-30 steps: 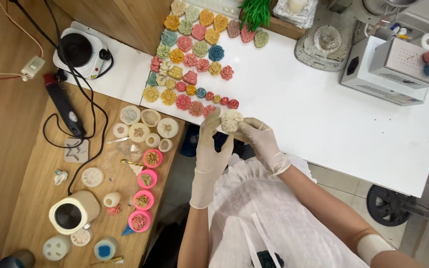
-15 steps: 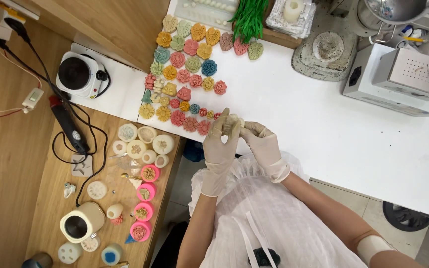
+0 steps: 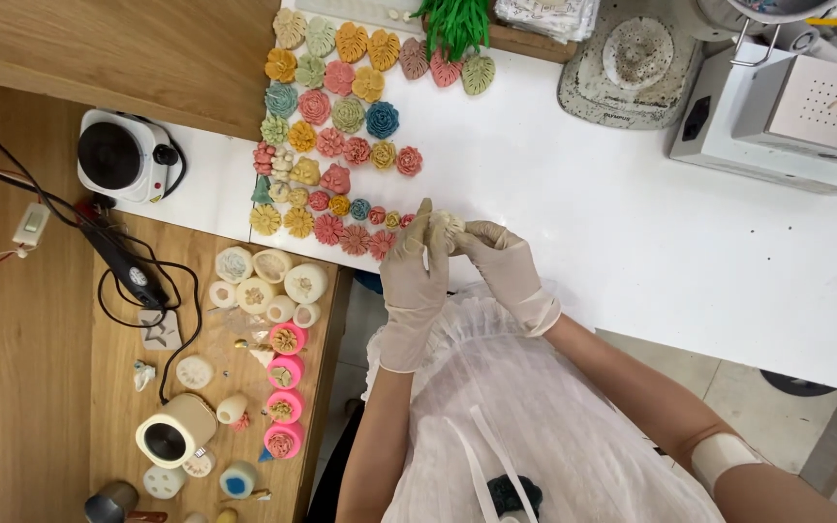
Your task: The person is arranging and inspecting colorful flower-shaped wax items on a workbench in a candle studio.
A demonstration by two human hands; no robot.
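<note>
Both of my hands wear pale gloves and meet over the near edge of the white table (image 3: 632, 242). My left hand (image 3: 414, 266) and my right hand (image 3: 501, 261) together grip a small cream round mould (image 3: 446, 225), mostly hidden by the fingers. Just left of it lie rows of coloured flower and leaf shapes (image 3: 341, 145) in pink, yellow, green and teal.
A wooden side table (image 3: 41, 387) holds white and pink silicone moulds (image 3: 278, 339), a small hot plate (image 3: 118, 155), a black tool with cables (image 3: 123, 266) and a cream cup (image 3: 174, 433). White machines (image 3: 787, 116) and a round grey plate (image 3: 632, 58) stand at the back right.
The view has shifted slightly. My hands keep hold of the mould at the table edge, the left fingers now raised higher along it.
</note>
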